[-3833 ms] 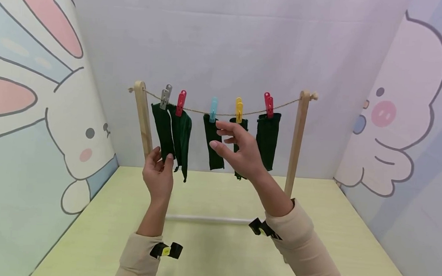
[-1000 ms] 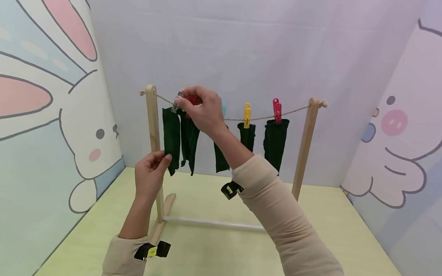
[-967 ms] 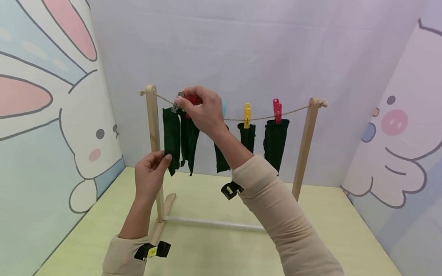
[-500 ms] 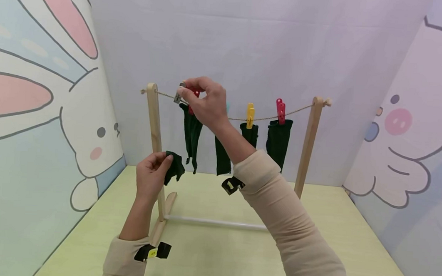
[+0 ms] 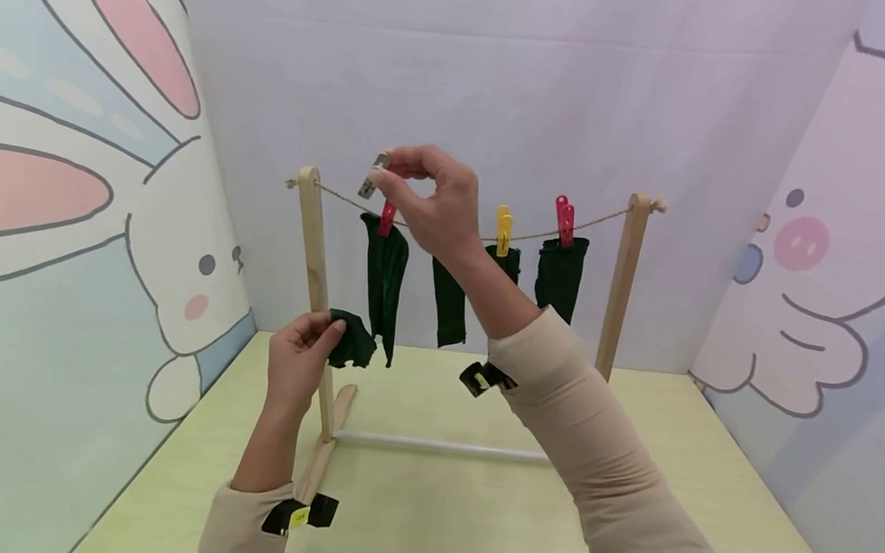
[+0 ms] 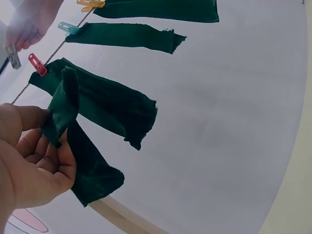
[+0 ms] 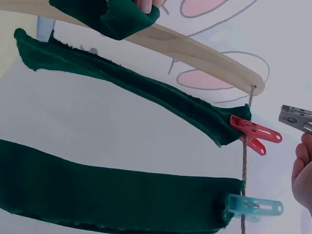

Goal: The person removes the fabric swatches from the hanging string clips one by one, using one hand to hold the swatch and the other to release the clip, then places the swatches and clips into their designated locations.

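My left hand (image 5: 299,357) pinches a dark green strip of cloth (image 5: 352,340) between thumb and fingers, in front of the left post. In the left wrist view the cloth (image 6: 95,168) droops folded over the fingers. Up above the rope (image 5: 596,221), my right hand (image 5: 442,201) holds a grey clothespin (image 5: 373,178) by its handles, apart from the rope. The right wrist view shows that clothespin (image 7: 294,118) past the rope. Right beside it, a red clothespin (image 5: 387,221) fastens another green cloth (image 5: 386,278) to the rope.
More green cloths hang to the right, under a light blue clothespin (image 7: 256,205), a yellow clothespin (image 5: 503,232) and a second red clothespin (image 5: 565,224). Two wooden posts (image 5: 316,253) carry the rope, joined low by a white bar (image 5: 441,448) above a pale yellow table (image 5: 415,517).
My right hand reached left to the grey clothespin and lifted it off the rope. The leftmost cloth came loose and now droops from my left hand.
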`<state>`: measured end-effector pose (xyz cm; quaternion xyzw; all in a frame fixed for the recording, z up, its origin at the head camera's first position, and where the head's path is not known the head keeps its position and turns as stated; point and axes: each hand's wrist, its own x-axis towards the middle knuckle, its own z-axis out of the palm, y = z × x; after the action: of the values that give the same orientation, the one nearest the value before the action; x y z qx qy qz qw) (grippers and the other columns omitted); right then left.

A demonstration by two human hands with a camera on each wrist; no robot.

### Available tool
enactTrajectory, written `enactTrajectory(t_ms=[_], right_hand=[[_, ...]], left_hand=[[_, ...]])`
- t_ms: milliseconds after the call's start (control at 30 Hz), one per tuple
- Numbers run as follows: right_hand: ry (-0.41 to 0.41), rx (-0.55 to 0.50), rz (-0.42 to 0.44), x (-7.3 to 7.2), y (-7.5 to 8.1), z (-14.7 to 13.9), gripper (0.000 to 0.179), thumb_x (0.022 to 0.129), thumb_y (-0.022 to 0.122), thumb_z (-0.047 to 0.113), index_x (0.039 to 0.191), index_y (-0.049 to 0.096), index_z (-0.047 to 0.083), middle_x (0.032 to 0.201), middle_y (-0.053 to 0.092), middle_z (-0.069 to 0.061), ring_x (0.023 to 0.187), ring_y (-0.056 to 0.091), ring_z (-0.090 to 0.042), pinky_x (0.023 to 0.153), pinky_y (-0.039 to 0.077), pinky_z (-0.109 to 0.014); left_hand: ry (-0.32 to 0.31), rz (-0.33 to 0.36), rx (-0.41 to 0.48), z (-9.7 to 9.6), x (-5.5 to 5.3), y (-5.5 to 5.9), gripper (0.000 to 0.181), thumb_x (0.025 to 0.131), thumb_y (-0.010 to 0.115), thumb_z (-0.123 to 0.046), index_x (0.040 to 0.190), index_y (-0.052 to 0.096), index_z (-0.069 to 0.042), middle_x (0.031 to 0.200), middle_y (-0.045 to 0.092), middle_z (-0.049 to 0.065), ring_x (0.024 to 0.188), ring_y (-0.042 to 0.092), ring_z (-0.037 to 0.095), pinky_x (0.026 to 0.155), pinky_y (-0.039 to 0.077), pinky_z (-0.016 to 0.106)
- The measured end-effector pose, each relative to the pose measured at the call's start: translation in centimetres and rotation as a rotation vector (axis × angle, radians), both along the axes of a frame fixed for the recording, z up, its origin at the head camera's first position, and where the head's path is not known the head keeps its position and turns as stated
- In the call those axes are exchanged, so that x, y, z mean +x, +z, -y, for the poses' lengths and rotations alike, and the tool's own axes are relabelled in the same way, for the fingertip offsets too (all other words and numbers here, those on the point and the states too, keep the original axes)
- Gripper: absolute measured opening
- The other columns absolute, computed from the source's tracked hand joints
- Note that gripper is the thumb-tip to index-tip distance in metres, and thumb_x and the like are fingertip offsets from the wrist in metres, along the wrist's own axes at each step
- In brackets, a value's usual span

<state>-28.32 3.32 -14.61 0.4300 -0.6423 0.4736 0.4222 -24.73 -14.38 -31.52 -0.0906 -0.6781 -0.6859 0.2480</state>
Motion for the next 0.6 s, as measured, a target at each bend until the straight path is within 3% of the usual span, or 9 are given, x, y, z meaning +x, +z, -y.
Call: enactTrajectory(t_ms=[200,600], right_hand=[[0.033,0.003,-0.084,0.9,-1.9,-1.4,0.019,0.082,0.066,-0.001,0.099,0.062,-0.009,0.089,0.064,-0.016,0.083,0.058,-0.019,0.076,0.047,-0.029],[0.098,-0.059,0.012,2.2,-6.7,-3.8,0.025,0.079,0.065,-0.014,0.103,0.059,-0.012,0.094,0.063,-0.021,0.083,0.06,-0.025,0.076,0.05,-0.035]], left_hand=[[0.001,0.025,-0.022,0.4,0.3,-0.5,0.02,0.088,0.065,-0.008,0.099,0.064,0.008,0.083,0.063,0.0,0.074,0.059,0.012,0.07,0.051,0.021],[0.016,0.101,0.002,0.6,1.4,-1.9,0.02,0.089,0.063,-0.006,0.104,0.064,0.007,0.083,0.062,0.0,0.076,0.059,0.011,0.072,0.05,0.021]])
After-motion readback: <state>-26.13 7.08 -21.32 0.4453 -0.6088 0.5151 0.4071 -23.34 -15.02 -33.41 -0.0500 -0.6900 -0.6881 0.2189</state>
